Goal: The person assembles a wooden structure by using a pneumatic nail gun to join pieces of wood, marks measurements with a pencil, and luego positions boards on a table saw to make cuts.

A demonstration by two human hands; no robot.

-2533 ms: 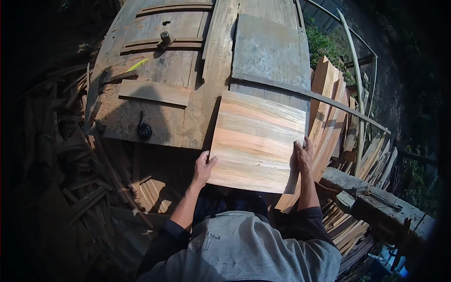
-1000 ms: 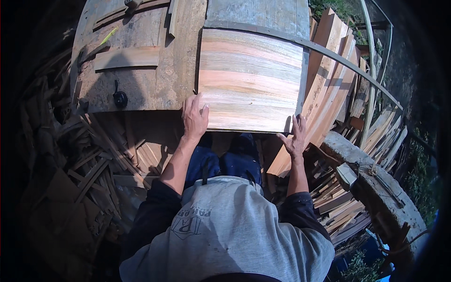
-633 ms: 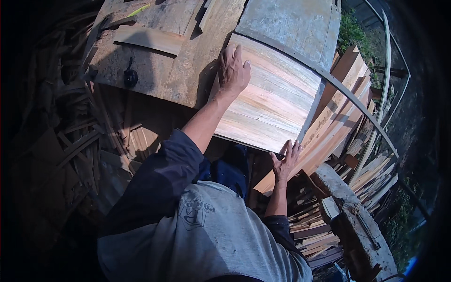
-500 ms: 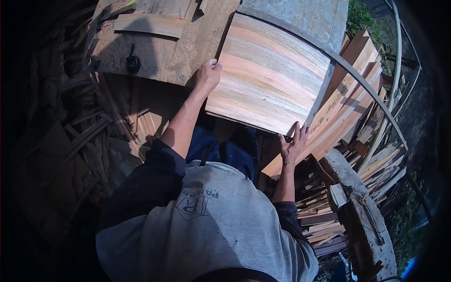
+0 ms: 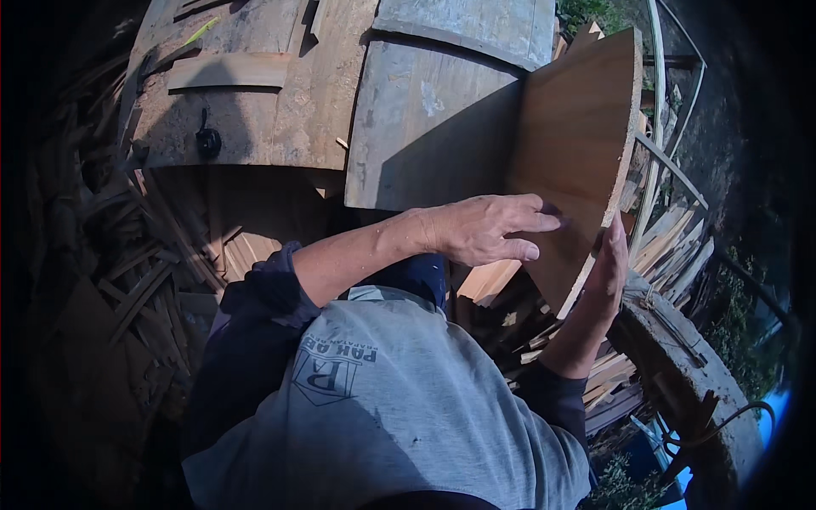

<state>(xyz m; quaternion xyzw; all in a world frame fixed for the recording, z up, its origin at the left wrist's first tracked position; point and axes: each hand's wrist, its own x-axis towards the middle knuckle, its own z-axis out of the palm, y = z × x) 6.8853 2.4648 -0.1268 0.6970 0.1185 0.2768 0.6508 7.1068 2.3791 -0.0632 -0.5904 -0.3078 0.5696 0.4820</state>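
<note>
A square wooden panel stands tilted on edge at the right, its brown face toward the left and its rough pale edge facing me. Against its outer side rests my right hand, holding the panel near its close edge, with the fingers partly hidden. My left hand reaches across in front of me, fingers stretched and apart, by the panel's brown face. Whether the fingertips touch it I cannot tell. Left of the panel lies a grey flat board, partly in the panel's shadow.
A worn wooden bench carries a short curved board and a small black object. Scrap wood is heaped at the left. More wood strips and a rough concrete ledge are at the right.
The panel, flat before, has been raised on edge and moved right, uncovering the grey board. My left hand has left its left edge and crossed rightward; my right hand has shifted right with it.
</note>
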